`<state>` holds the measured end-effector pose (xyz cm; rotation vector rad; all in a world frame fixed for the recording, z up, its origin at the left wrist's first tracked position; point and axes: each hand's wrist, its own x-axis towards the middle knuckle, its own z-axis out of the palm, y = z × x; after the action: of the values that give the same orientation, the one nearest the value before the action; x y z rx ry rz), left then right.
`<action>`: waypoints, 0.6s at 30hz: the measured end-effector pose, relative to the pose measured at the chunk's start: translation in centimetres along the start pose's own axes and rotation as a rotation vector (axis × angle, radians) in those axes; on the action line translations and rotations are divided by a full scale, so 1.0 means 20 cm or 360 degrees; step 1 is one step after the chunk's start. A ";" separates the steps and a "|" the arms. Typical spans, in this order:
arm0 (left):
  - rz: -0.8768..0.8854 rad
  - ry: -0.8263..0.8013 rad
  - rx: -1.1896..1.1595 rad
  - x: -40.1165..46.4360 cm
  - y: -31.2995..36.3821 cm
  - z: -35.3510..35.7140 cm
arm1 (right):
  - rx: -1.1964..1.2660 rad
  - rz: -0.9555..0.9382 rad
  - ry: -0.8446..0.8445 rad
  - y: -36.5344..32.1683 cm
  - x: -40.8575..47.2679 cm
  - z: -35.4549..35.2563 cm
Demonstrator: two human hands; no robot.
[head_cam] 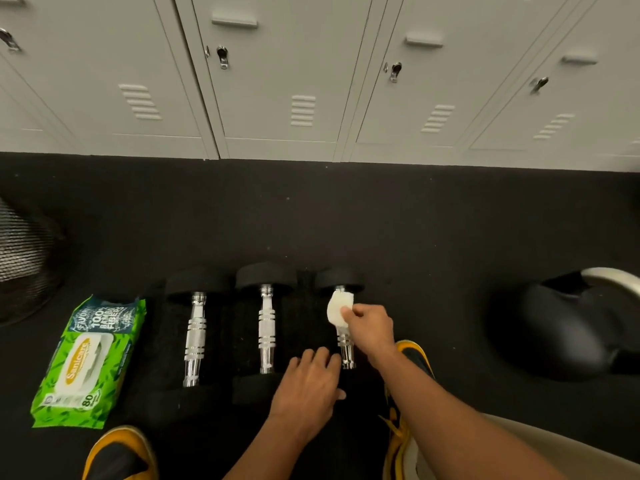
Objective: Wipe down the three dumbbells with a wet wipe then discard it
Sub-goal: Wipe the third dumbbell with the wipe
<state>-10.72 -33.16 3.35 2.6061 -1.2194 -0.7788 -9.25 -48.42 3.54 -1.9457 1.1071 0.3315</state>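
A: Status?
B: Right hand [367,323] pinched wet wipe [338,309] on the right dumbbell [344,336] handle, centre frame; left hand [311,386] flat, fingers relaxed, steadying its near end
A: Others?
B: Couldn't tell if wiped; discard pending

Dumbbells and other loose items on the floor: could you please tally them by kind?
Dumbbells: 3
Wipe: 1, held by the right hand
Wipe pack: 1
Total: 5
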 end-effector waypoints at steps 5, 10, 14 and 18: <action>0.0114 0.0001 -0.0007 0.04 0.05 0.05 | -0.0281 0.0013 0.0189 0.02 0.06 -0.06; 0.0158 0.0014 0.0004 0.04 0.09 0.09 | -0.0435 0.0053 0.0168 0.01 0.11 0.02; 0.0251 0.0024 0.0023 0.05 0.08 0.16 | -0.0443 0.0104 0.0148 -0.03 0.16 0.09; 0.0266 0.0020 0.0048 0.07 0.09 0.17 | -0.0440 0.0155 0.0228 -0.04 0.17 0.10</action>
<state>-12.87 -35.13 0.46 2.4876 -1.4333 -0.7171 -6.33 -48.60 0.91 -2.1894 1.3085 0.4223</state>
